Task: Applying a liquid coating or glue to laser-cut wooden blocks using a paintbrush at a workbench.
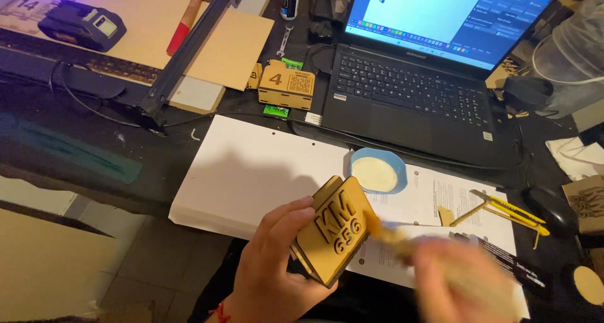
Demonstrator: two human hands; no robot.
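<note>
My left hand (274, 266) grips a flat laser-cut wooden piece (333, 232) with raised letters and numbers on its face, held tilted above white paper sheets (251, 172). My right hand (472, 279) is blurred with motion at the lower right. It holds a thin light-coloured stick or brush (393, 235) whose tip touches the right edge of the wooden piece. Just behind the piece sits a small blue bowl (362, 158) with a pale creamy paste in it.
An open black laptop (409, 90) stands behind the papers. A yellow utility knife (506, 208) and a computer mouse (553, 210) lie right. A small wooden box (286, 84), wooden boards (220, 46), a black metal rail (189, 52) and a red-handled tool (182, 24) sit at the back left.
</note>
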